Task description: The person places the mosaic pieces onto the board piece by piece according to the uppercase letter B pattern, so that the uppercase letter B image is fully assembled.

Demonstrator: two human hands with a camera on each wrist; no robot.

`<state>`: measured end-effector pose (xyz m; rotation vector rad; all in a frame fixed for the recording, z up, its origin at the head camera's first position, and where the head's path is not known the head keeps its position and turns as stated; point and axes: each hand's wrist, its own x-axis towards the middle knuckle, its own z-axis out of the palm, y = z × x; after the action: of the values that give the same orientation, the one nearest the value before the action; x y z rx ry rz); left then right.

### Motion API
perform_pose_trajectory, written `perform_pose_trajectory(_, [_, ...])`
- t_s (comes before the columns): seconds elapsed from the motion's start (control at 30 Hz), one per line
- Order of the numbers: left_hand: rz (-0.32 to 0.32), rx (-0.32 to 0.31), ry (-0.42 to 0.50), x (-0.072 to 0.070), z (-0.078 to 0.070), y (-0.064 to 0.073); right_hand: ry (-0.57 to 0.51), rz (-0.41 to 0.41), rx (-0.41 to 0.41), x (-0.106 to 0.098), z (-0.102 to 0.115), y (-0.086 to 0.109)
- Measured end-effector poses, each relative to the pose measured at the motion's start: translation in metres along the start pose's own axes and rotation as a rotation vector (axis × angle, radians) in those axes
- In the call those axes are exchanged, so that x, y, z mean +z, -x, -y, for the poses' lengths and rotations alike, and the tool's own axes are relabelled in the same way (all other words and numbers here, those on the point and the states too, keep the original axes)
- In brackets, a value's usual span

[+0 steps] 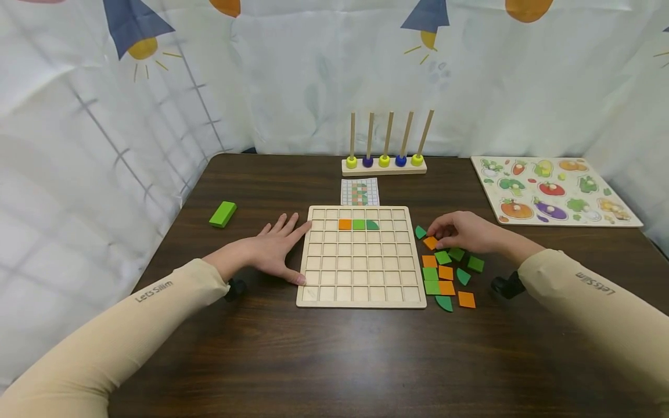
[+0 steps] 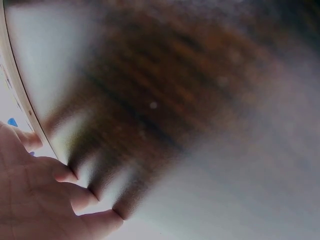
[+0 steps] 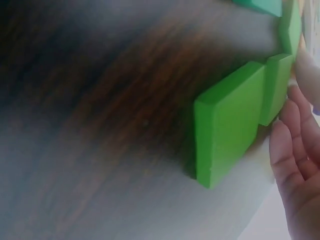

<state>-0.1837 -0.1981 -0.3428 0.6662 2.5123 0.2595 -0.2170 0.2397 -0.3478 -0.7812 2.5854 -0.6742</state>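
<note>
A pale wooden grid board (image 1: 360, 257) lies in the middle of the table in the head view. Near its top sit an orange square tile (image 1: 345, 224), a green square tile (image 1: 358, 224) and a green quarter-round tile (image 1: 372, 224). My left hand (image 1: 274, 247) rests with spread fingers at the board's left edge, its thumb touching the frame. Right of the board, my right hand (image 1: 461, 232) pinches another orange square tile (image 1: 430, 242) between thumb and fingers. Below that hand lie loose tiles, among them a green square (image 3: 232, 125) close to the right wrist camera.
A small pattern card (image 1: 359, 192) lies behind the board. Farther back stands a peg rack (image 1: 384, 167) with yellow and blue beads. At the right is a vegetable puzzle board (image 1: 556, 191), and a green block (image 1: 223, 214) lies at the left.
</note>
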Motion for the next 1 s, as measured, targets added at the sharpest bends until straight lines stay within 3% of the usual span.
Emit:
perform_pose_trajectory(0.4, [-0.002,-0.001,-0.001,0.001,0.002,-0.001,0.007,-0.014,0.039,-0.001,0.002,0.0])
perform_pose_trajectory(0.57, [-0.001,0.0,-0.001,0.0,0.002,-0.001,-0.036,-0.063,0.07,-0.004,0.008,-0.004])
perform_pose_trajectory(0.8, [-0.003,0.0,-0.004,0.001,0.002,-0.002,-0.101,-0.129,0.126,0.006,0.033,-0.025])
perform_pose_trajectory(1.0, [-0.003,-0.002,0.004,0.001,0.001,-0.002,-0.141,-0.112,0.107,0.018,0.06,-0.05])
